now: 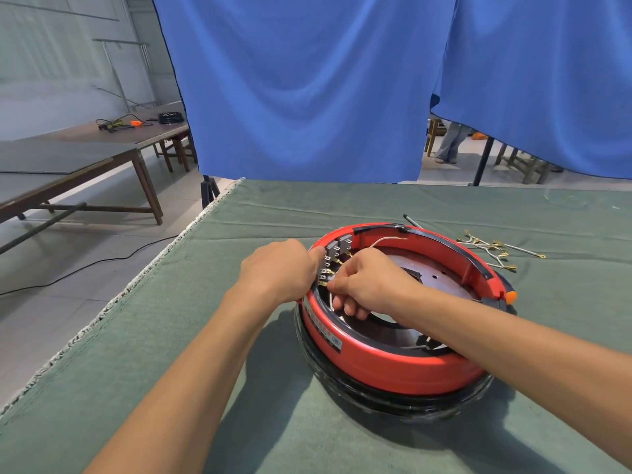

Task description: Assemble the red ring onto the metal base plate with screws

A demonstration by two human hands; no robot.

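The red ring (393,364) sits on a black base on the green-covered table (171,336). The left hand (277,268) grips the ring's left rim. The right hand (369,282), fingers curled, pinches a white wire (386,239) at the inner terminals. Beyond lie loose wire terminals (492,249).

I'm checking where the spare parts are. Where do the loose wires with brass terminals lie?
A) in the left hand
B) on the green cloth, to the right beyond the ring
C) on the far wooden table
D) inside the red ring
B: the loose wires lie on the green cloth, outside the red ring, on its far right side.
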